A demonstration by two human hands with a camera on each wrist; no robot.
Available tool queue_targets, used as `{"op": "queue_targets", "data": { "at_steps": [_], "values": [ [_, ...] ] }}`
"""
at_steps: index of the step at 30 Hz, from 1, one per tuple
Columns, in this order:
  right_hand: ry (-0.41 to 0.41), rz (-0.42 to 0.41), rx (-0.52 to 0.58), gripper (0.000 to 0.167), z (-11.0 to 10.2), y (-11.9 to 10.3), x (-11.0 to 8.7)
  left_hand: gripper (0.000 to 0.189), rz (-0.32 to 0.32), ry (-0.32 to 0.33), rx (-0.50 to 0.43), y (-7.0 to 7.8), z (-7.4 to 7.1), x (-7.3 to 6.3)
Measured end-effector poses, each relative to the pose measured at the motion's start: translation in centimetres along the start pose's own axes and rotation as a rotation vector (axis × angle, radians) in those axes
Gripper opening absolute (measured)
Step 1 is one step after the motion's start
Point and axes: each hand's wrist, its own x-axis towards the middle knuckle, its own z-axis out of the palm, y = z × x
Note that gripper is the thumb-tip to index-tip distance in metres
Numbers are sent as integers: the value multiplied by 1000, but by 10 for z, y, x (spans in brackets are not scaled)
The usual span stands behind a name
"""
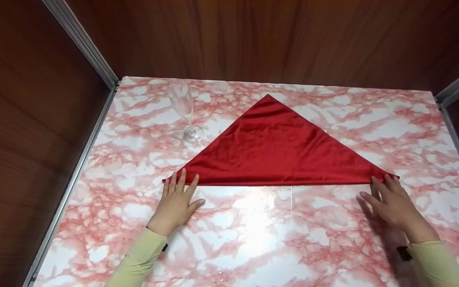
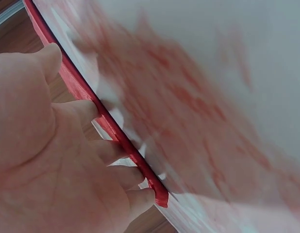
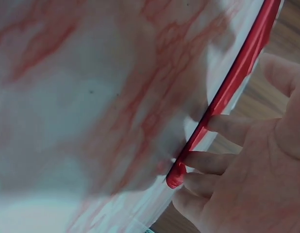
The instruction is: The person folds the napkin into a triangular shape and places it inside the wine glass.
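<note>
A red satin napkin [image 1: 273, 147], folded into a triangle, lies flat with its peak pointing away and its long folded edge nearest me. My left hand [image 1: 175, 207] rests its spread, straight fingertips on the napkin's left corner. At the opposite corner, my right hand [image 1: 393, 203] touches the cloth with extended fingers. In the left wrist view the left fingers [image 2: 113, 150] meet the red edge, the thumb lying apart from the other fingers. Likewise, the right wrist view has the right fingers [image 3: 208, 162] against the edge near its rolled tip.
A clear stemmed glass [image 1: 193, 133] stands behind the left hand, close to the napkin's left slope. The table [image 1: 253, 247] has a glossy red-and-white marbled top. Brown wood panels [image 1: 253, 40] with metal trim enclose its back and sides.
</note>
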Motion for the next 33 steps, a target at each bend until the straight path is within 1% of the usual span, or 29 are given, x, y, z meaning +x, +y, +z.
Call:
{"op": "queue_targets", "data": {
  "at_steps": [3, 6, 8, 11, 17, 23, 29, 33],
  "values": [
    [-23, 28, 30, 84, -1, 0, 1, 70, -2, -3, 9, -1, -1, 1],
    [-50, 49, 37, 87, -1, 1, 2, 69, -2, -7, 12, -3, -1, 1],
    [-66, 56, 39, 87, -1, 2, 3, 68, 0, -6, 11, -4, 0, 2],
    [-68, 56, 37, 87, -1, 2, 3, 66, 4, 5, 1, -6, 1, 3],
    [-53, 75, 3, 86, -2, 3, 4, 70, -13, 10, 5, -9, 2, 3],
    [19, 78, -11, 85, 1, 6, 3, 74, -24, 26, 10, -11, 2, 2],
    [30, 70, -26, 85, 1, 8, 4, 75, -41, 14, -6, -12, -2, 1],
    [27, 86, -41, 87, 1, 10, 4, 75, -50, -1, -18, -11, -5, 1]
  ]
}}
